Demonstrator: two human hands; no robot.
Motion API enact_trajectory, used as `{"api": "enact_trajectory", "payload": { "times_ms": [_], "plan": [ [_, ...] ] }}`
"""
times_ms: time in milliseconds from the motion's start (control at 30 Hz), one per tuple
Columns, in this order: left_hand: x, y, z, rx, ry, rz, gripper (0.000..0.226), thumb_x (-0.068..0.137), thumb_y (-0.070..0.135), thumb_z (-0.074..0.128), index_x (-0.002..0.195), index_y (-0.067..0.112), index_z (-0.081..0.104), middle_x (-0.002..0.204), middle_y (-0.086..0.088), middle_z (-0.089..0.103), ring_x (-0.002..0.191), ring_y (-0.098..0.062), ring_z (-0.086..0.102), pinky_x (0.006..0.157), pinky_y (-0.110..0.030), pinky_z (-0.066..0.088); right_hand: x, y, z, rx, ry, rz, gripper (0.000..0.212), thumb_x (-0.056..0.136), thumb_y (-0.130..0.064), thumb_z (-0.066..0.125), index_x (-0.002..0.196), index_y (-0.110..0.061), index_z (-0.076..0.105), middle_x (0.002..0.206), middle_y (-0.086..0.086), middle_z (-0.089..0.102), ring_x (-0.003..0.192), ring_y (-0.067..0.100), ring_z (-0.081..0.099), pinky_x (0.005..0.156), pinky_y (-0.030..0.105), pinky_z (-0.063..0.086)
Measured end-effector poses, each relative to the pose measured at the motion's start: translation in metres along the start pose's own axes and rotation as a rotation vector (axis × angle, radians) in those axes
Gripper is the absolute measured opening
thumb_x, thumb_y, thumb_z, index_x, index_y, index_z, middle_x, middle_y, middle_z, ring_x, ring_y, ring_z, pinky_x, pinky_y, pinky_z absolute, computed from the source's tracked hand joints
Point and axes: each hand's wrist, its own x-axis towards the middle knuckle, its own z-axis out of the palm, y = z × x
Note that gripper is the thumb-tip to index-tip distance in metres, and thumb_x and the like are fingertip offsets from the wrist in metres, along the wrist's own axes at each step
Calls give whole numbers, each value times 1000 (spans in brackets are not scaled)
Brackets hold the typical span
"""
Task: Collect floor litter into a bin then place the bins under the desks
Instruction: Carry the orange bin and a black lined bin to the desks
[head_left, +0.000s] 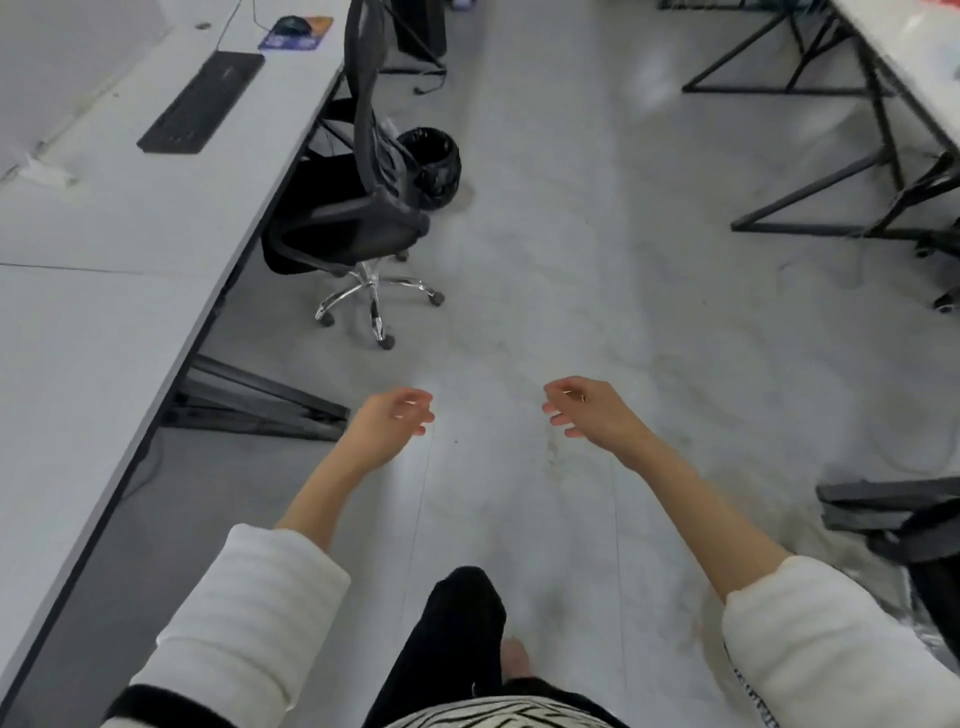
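Note:
A round bin lined with a black bag stands on the grey floor, just right of an office chair and beyond the left desk's edge. My left hand and my right hand hang in front of me over the floor, fingers loosely curled, holding nothing. Both are far short of the bin. I see no litter on the floor between my hands and the bin.
A long white desk with a black keyboard runs along the left. A black swivel chair stands by it. Black desk frames line the right side, and a dark chair part juts in at lower right.

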Motion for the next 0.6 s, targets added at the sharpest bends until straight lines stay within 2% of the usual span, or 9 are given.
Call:
{"api": "enact_trajectory", "payload": {
  "times_ms": [67, 167, 333, 400, 500, 533, 600],
  "plan": [
    [56, 26, -10, 4, 7, -12, 23, 95, 15, 46, 114, 11, 59, 96, -6, 65, 84, -22, 61, 89, -36, 47, 57, -30, -21, 0, 3, 0, 16, 95, -26, 49, 104, -17, 58, 106, 5, 65, 91, 18, 60, 92, 38, 50],
    [153, 63, -25, -6, 13, -1, 19, 96, 18, 47, 110, 15, 58, 98, -7, 66, 86, -23, 62, 91, -37, 48, 153, -75, -49, -17, 9, -18, 17, 95, -27, 48, 103, -17, 59, 105, 4, 65, 90, 18, 61, 92, 38, 50],
    [305, 126, -55, -16, 28, 21, 27, 96, 17, 45, 120, 9, 56, 96, -5, 64, 82, -22, 60, 81, -33, 46, 294, -149, -91, -41, 7, -27, 17, 95, -27, 48, 104, -17, 59, 108, 6, 65, 90, 18, 61, 91, 37, 50],
    [369, 159, -66, -24, 14, 31, 29, 96, 16, 46, 121, 7, 56, 96, -6, 63, 76, -18, 60, 73, -25, 45, 352, -183, -113, -47, 20, -34, 17, 95, -26, 47, 104, -18, 59, 108, 5, 65, 92, 19, 61, 92, 38, 50],
    [450, 209, -77, -23, -32, 50, 28, 97, 14, 44, 121, 5, 55, 97, -6, 62, 65, -4, 59, 57, -10, 43, 425, -228, -145, -45, 29, -26, 16, 96, -26, 47, 104, -18, 58, 107, 5, 65, 95, 20, 62, 93, 39, 50],
    [483, 225, -82, -6, -45, 49, 28, 97, 13, 44, 121, 5, 55, 97, -6, 62, 66, -3, 60, 57, -9, 43, 456, -243, -157, -49, 35, -21, 16, 96, -26, 47, 105, -18, 58, 108, 6, 65, 95, 20, 62, 94, 40, 50],
    [527, 245, -87, 2, -73, 30, 27, 96, 15, 44, 119, 7, 56, 99, -7, 64, 77, -13, 62, 66, -19, 46, 499, -261, -175, -48, 29, -9, 16, 96, -26, 47, 105, -18, 58, 108, 6, 65, 95, 20, 62, 94, 40, 50]
  ]
}}
